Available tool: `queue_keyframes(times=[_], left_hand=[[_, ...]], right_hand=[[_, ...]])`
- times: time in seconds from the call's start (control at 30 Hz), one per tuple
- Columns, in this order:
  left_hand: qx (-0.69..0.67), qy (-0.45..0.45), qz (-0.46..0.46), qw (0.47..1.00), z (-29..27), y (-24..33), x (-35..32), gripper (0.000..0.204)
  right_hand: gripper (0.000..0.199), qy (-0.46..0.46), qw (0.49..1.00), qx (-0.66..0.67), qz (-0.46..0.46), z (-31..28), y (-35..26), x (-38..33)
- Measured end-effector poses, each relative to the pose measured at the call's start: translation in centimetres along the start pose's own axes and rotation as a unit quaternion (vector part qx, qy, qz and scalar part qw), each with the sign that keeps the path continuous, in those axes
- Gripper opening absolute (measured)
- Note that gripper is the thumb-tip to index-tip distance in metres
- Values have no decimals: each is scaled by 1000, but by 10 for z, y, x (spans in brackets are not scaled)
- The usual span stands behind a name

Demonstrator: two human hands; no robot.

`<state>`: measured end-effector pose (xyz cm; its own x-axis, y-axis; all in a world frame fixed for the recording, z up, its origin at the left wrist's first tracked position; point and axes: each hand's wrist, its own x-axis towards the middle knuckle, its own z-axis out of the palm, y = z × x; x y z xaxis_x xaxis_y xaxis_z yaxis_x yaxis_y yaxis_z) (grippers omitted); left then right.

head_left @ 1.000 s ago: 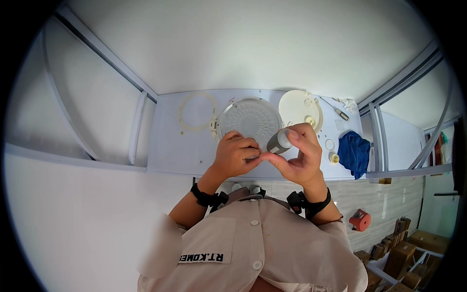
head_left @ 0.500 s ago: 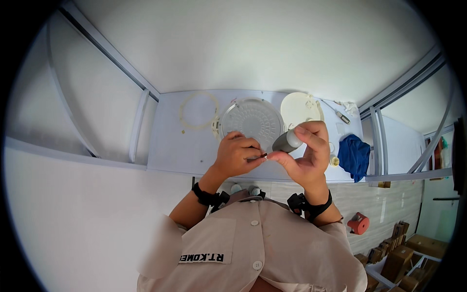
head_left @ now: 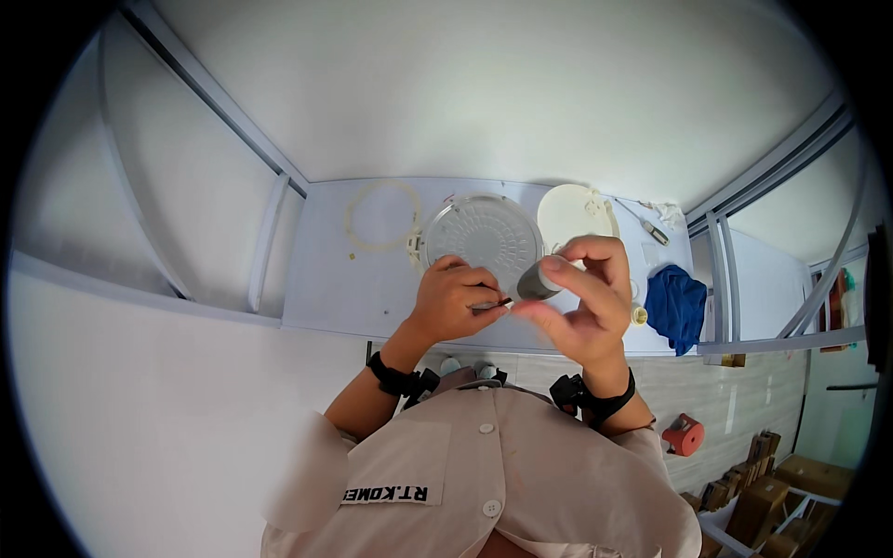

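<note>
My left hand (head_left: 456, 299) is closed in a pinch on a small, thin piece with a dark reddish-brown tip (head_left: 505, 301); the rest is hidden by the fingers. Close beside it, my right hand (head_left: 600, 312) grips a grey cylinder with a rounded end (head_left: 538, 281), its index finger resting on that end and the thumb held apart below. What kind of thing the cylinder is, I cannot tell. Beyond both hands lies a round, clear-looking disc (head_left: 484, 237) with a silvery rim and a radial pattern. A white fitting (head_left: 415, 244) sits at its left edge.
On the white table (head_left: 344, 298) are a pale thin ring (head_left: 351, 226) at left, a round white cover (head_left: 564, 212), a screwdriver (head_left: 659, 234), a blue cloth (head_left: 676, 310) and a small yellowish roll (head_left: 639, 316). A red stool (head_left: 685, 434) and cardboard boxes (head_left: 758, 510) are on the floor.
My right hand has shifted slightly, its thumb drawing away from the small piece at my left fingertips. The grey cylinder has moved a little left and down. My left hand stays nearly still.
</note>
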<state>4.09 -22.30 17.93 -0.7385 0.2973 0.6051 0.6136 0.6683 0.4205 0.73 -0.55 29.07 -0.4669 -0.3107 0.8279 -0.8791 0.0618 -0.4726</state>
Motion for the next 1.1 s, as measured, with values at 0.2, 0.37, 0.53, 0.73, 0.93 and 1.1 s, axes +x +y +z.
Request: queue_keyframes(times=[0.2, 0.37, 0.53, 0.73, 0.93, 1.1], left_hand=[[-6, -10, -8, 1000, -2, 1, 1, 11], [-10, -4, -5, 1000, -1, 0, 0, 11], [-13, -9, -6, 1000, -1, 1, 1, 10], [-14, -14, -8, 1000, -3, 2, 0, 12], [-25, -9, -1, 1000, -4, 2, 1, 11], [-25, -10, -5, 1000, -4, 3, 1, 14]], right_hand=[[32, -23, 994, 84, 69, -2, -8, 5], [40, -31, 999, 23, -6, -8, -8, 14], [37, -20, 996, 50, 76, -12, -4, 0], [42, -30, 997, 67, 12, -7, -8, 13], [41, -14, 998, 35, 50, -13, 0, -3], [39, -19, 998, 53, 34, -8, -9, 10]])
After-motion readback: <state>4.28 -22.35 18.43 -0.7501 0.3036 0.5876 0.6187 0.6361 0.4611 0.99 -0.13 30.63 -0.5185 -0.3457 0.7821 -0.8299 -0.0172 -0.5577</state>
